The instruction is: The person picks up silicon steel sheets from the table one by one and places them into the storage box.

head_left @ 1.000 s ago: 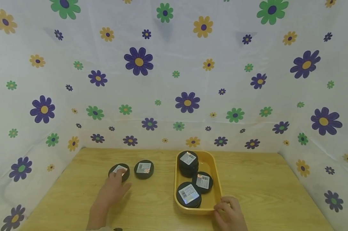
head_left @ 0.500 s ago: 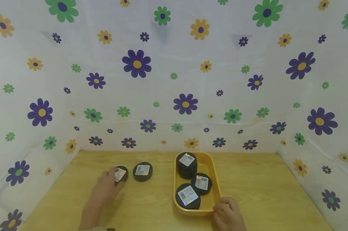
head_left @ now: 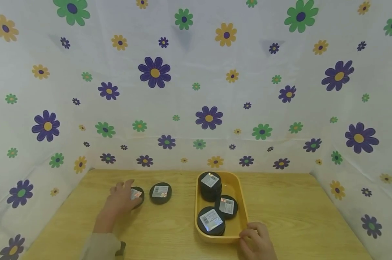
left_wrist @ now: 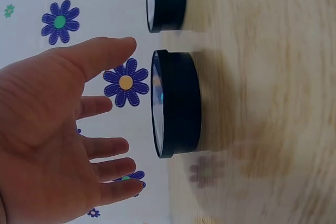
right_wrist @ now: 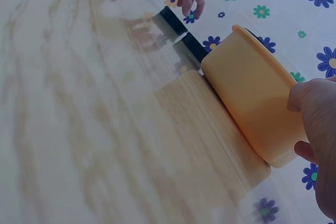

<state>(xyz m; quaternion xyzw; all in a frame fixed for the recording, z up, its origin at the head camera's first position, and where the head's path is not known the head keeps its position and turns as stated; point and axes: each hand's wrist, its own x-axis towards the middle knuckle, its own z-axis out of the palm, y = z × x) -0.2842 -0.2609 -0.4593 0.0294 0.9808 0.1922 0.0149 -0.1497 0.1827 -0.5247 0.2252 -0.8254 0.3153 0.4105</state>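
My left hand (head_left: 119,198) hovers with spread fingers over the left edge of a round black lidded container (head_left: 138,194) with a silvery-white label. The left wrist view shows a gap between the fingers and that container (left_wrist: 178,106). A second such container (head_left: 161,193) sits just to its right on the table. At the near right corner of a yellow tray (head_left: 233,228), my right hand (head_left: 259,240) grips the rim. In the right wrist view the thumb lies over the tray's edge (right_wrist: 247,98), with another finger against the outer wall.
Inside the tray stand a stack of black containers (head_left: 210,186) at the back left, a container (head_left: 226,206) in the middle and a short stack (head_left: 211,221) at the front left. Flowered white cloth (head_left: 196,104) encloses the wooden table (head_left: 290,202) at the back and sides.
My left hand, earlier with its fingers over the left container's label, has drawn back leftward and spread its fingers. My right hand stays at the tray corner. The head view has shifted slightly.
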